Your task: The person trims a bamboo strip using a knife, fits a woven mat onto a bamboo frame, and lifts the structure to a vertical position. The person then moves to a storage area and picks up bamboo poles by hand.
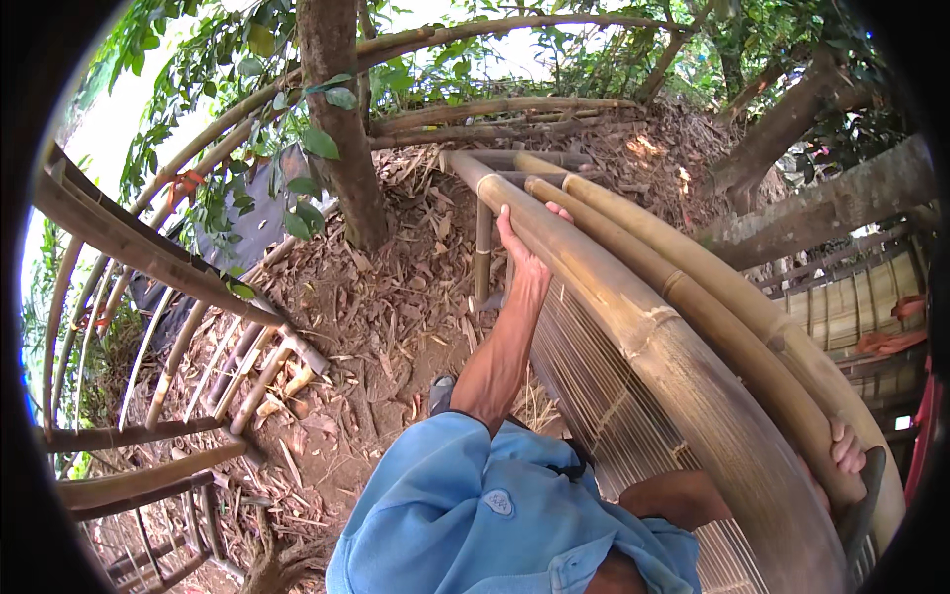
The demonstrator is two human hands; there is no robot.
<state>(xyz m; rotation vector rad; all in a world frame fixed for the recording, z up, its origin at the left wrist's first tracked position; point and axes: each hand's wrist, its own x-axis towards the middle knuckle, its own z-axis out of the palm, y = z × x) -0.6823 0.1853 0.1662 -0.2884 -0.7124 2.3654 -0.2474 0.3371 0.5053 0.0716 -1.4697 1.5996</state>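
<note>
blue shirt (416, 525): we note an oval emblem (498, 502), too small to read.
right hand (846, 445): we see fingers curled round the slimmer pole (683, 287), palm hidden.
thick pole (683, 396): we find it slanting above slats (594, 381).
left hand (526, 252): we see it clasping the thick pole's far part.
tree trunk (336, 119): beyond, amid leaf litter (426, 267).

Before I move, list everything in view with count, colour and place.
Thick bamboo poles: three, tan, centre to lower right
Slatted platform: one, brown, beneath the poles
Unclear flat object: one, dark, lower right
Tree trunks: several, brown, upper middle and right
Bamboo railings: several, brown, left and top
Sheeting: count unclear, dark, upper left
Ties: at least two, orange, left railings
Beam: one, grey, right
Panel: one, tan, far right
Leaves: uncounted, brown below, green above
Shirt: one, blue, lower middle
Left hand: one, bare, gripping front pole
Right hand: one, bare, by middle pole
</note>
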